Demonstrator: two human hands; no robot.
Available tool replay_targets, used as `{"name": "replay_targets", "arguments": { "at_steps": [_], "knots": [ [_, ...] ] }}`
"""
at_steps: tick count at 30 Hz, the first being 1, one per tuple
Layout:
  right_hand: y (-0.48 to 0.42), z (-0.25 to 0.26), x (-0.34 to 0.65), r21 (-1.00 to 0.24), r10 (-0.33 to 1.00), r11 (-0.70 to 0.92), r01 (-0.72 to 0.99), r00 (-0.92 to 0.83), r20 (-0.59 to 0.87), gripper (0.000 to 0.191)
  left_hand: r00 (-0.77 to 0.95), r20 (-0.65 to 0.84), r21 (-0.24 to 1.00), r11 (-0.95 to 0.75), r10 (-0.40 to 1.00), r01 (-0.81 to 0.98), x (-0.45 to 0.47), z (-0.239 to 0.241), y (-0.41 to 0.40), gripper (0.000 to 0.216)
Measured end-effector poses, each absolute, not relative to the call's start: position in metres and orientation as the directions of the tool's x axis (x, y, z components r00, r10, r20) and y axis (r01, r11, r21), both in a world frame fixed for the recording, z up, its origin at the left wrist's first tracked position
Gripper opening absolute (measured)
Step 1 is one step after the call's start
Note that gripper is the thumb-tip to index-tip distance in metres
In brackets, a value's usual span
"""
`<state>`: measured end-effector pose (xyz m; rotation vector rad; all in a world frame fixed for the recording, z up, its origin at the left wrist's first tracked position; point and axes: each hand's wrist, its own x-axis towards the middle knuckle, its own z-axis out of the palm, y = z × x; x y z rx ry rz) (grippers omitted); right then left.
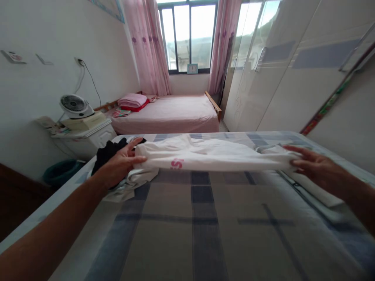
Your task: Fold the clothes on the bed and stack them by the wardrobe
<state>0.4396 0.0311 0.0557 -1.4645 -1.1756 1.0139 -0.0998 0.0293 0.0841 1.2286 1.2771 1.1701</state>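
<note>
A white garment with pink letters (pixel 211 156), probably a shirt, is stretched sideways above the near bed. My left hand (pixel 124 162) pinches its left end between thumb and fingers. At the other end my right hand (pixel 312 166) grips the cloth the same way. Behind and below my left hand lies a rumpled pile of black cloth (pixel 107 154) and white cloth (pixel 140 177). Folded pale clothes (pixel 315 189) rest on the bed under my right hand. The checked blue and grey bedsheet (pixel 175 234) spreads beneath everything.
Beyond stands a second bed (pixel 181 111) with folded pink bedding (pixel 134 100). A white fan (pixel 76 106) sits on a bedside cabinet (pixel 88 132) at the left, near a dark green bin (pixel 63 171). Glossy wardrobe doors (pixel 281 78) line the right side.
</note>
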Motion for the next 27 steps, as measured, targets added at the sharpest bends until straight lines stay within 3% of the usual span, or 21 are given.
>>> {"name": "replay_targets", "arguments": {
  "at_steps": [3,5,9,13,16,20,24,27],
  "knots": [
    [-0.004,0.012,0.439,-0.929,0.95,-0.308,0.208,0.118,-0.288,0.05,-0.003,-0.296,0.948,0.294,0.955,0.119,-0.105,0.036,-0.008,0.085],
    [-0.01,0.0,0.434,-0.918,0.932,-0.353,0.18,0.153,-0.328,0.056,-0.045,-0.347,0.927,0.35,0.937,0.137,-0.102,0.018,-0.017,0.081],
    [0.002,0.005,0.421,-0.941,0.94,-0.272,0.202,0.264,-0.215,0.06,-0.11,-0.186,0.969,0.201,0.976,0.141,-0.089,0.02,-0.013,0.083],
    [0.004,0.022,0.42,-0.977,0.96,-0.107,0.187,0.276,-0.052,0.056,-0.069,-0.006,0.998,0.01,0.998,0.06,-0.09,0.044,-0.021,0.073],
    [-0.007,0.025,0.429,-0.976,0.968,-0.035,0.213,0.251,0.021,0.058,0.035,-0.027,0.979,0.019,0.999,0.202,-0.105,0.053,-0.041,0.066],
    [-0.017,0.01,0.433,-0.881,0.973,-0.179,0.439,0.214,-0.092,0.057,0.128,-0.198,0.847,0.103,0.972,0.522,-0.109,0.039,-0.057,0.064],
    [-0.018,0.0,0.421,-0.837,0.965,-0.19,0.513,0.254,-0.063,0.057,0.151,-0.183,0.875,0.091,0.971,0.475,-0.092,0.023,-0.058,0.07],
    [-0.02,0.007,0.417,-0.839,0.969,-0.112,0.533,0.244,0.025,0.053,0.099,-0.115,0.905,0.063,0.989,0.421,-0.092,0.023,-0.065,0.054]
  ]
}}
